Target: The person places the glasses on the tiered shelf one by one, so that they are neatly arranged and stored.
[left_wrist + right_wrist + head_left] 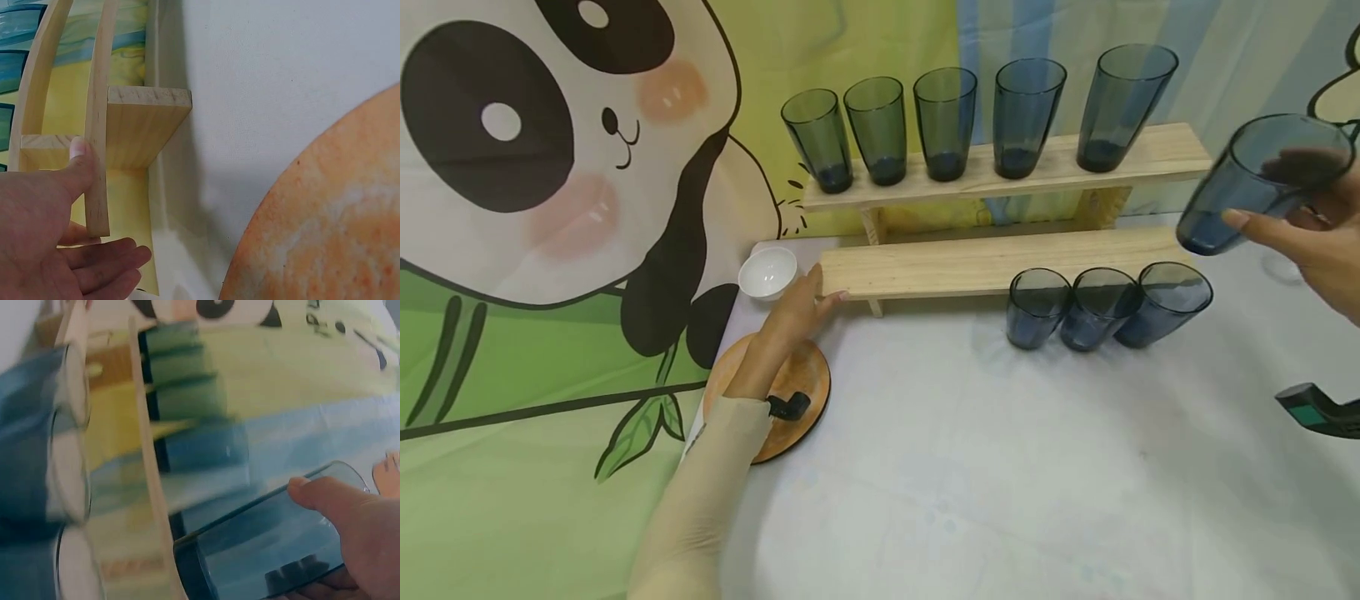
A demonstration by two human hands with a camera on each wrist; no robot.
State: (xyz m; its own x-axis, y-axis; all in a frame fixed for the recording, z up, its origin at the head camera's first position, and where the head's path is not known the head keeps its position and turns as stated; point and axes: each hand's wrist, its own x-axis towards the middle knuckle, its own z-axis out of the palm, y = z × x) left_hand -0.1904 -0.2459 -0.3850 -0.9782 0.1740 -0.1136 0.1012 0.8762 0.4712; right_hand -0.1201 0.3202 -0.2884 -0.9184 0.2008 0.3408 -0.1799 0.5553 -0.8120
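My right hand (1333,242) holds a blue-tinted drinking glass (1232,196), thumb on its near side, raised and tilted off the right end of a two-tier wooden shelf (917,267). In the right wrist view the thumb lies along the glass (262,544), with the other fingers mostly hidden behind it. My left hand (793,312) grips the left end of the lower board. The left wrist view has the thumb on one face of the board (97,187) and a finger behind it, the remaining fingers extended. Several matching glasses (946,125) stand in a row on the upper board.
Three more glasses (1037,308) stand close together on the white table before the lower board, toward its right. A white bowl (767,273) and a round wooden plate (808,375) are by the left arm. A panda-printed cloth (685,208) hangs behind.
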